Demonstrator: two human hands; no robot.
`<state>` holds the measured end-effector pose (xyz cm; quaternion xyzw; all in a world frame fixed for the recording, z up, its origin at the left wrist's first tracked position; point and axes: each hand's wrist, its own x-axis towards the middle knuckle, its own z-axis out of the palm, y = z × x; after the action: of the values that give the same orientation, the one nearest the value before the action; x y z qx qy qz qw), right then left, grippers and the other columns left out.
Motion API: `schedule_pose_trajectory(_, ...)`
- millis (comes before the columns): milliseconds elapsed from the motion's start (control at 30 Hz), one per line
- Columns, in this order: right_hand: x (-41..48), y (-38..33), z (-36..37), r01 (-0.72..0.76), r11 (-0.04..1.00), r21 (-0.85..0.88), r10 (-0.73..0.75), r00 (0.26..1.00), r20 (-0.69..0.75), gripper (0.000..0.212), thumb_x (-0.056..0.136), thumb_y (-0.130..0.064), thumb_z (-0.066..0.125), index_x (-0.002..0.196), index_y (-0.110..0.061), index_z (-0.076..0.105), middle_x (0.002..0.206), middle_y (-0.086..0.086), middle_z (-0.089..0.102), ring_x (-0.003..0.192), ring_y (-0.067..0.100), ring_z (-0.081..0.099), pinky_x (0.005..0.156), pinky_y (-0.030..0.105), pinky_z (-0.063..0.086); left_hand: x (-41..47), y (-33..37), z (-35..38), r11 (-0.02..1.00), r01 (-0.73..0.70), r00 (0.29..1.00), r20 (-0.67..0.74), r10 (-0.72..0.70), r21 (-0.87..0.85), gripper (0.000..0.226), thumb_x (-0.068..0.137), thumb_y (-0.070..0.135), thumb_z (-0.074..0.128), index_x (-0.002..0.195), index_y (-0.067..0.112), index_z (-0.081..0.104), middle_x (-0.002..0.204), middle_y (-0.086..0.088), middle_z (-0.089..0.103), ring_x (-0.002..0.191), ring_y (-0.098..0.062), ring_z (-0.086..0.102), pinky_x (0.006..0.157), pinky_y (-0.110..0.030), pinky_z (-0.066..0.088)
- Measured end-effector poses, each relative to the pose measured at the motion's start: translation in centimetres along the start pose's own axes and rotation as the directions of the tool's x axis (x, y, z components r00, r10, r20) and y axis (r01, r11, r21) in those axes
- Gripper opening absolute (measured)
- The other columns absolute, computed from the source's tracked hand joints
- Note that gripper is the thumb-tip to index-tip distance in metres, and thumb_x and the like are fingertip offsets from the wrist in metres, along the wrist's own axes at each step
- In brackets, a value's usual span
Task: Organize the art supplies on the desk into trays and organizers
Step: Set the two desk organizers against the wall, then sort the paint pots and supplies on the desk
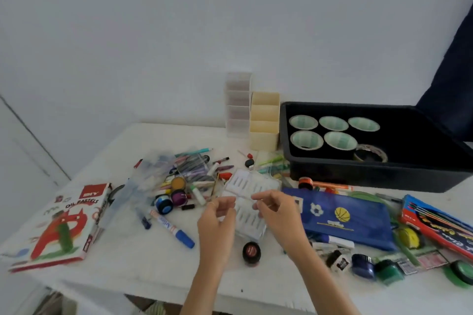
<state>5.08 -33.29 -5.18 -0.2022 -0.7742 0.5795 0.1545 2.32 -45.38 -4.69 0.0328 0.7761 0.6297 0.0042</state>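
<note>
hands met at centre frame: left hand (218,215) and right hand (277,208) each pinched an end of a thin clear piece (243,197), too blurred to name, just above the clear case (252,184) on the surface (143,258). with loose pens (194,169) heaped left of centre, sorting looked barely begun. the next move would call for picking a compartment and lowering the piece without dropping it.

black tray (358,176), upper right, held five green-lined tape rolls (340,140) and one clear tape roll (371,153) by its near wall. cream organizer (264,130) and clear organizer (238,110), just left of the tray, showed nothing inside from this angle. the clear case held rows of small thin pieces.
</note>
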Motion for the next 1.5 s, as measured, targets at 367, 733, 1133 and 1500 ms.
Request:
schedule_pose_trajectory(367, 0.3, -3.7, 12.2, 0.002, 1.0, -0.012, 0.002, 0.947, 0.322, 0.022, 0.091, -0.005, 0.053, 0.095, -0.018, 0.07, 0.088, 0.001, 0.07, 0.069, 0.006, 0.062, 0.063, 0.015, 0.051, 4.3, -2.0, -12.2, 0.932, -0.03, 0.931, -0.328, 0.158, 0.362, 0.028, 0.085, 0.014, 0.063, 0.112, 0.018, 0.058, 0.112, 0.003, 0.059, 0.111, -0.014, 0.052, 0.086, -0.014, 0.037)
schedule_pose_trajectory(733, 2.6, -3.6, 21.6, -0.125, 0.986, 0.113, 0.099, 0.973, 0.211, 0.025, 0.09, -0.001, 0.053, 0.111, -0.006, 0.067, 0.098, 0.005, 0.069, 0.087, 0.021, 0.064, 0.087, 0.043, 0.054, 10.7, -6.6, -18.8, 0.694, -0.043, 0.999, 0.028, 0.033, 0.719, 0.079, 0.067, 0.057, 0.065, 0.134, 0.022, 0.043, 0.136, -0.004, 0.048, 0.122, -0.025, 0.047, 0.1, -0.04, 0.042)
schedule_pose_trajectory(1133, 3.7, -7.6, 14.9, 0.074, 0.914, 0.399, -0.044, 0.996, -0.083, 0.049, 0.096, -0.043, 0.045, 0.142, -0.038, 0.031, 0.142, -0.006, 0.041, 0.126, 0.017, 0.044, 0.105, 0.041, 0.038, 8.4, 0.2, -22.6, 0.995, 0.063, 0.961, 0.265, -0.082, 0.077, 0.053, 0.07, 0.047, 0.074, 0.119, 0.031, 0.061, 0.114, 0.012, 0.061, 0.103, -0.005, 0.055, 0.083, -0.023, 0.045)
schedule_pose_trajectory(1500, -1.8, -3.7, 7.9, 0.216, 0.945, -0.247, -0.293, 0.896, -0.333, 0.027, 0.094, -0.014, 0.052, 0.12, -0.015, 0.058, 0.096, 0.0, 0.049, 0.074, 0.006, 0.05, 0.063, 0.003, 0.041, 6.2, -1.6, -20.9, 0.764, 0.587, 0.742, 0.556, -0.373, -0.27, 0.051, 0.082, 0.048, 0.05, 0.101, 0.007, 0.073, 0.107, -0.024, 0.067, 0.102, -0.044, 0.061, 0.093, -0.054, 0.045)
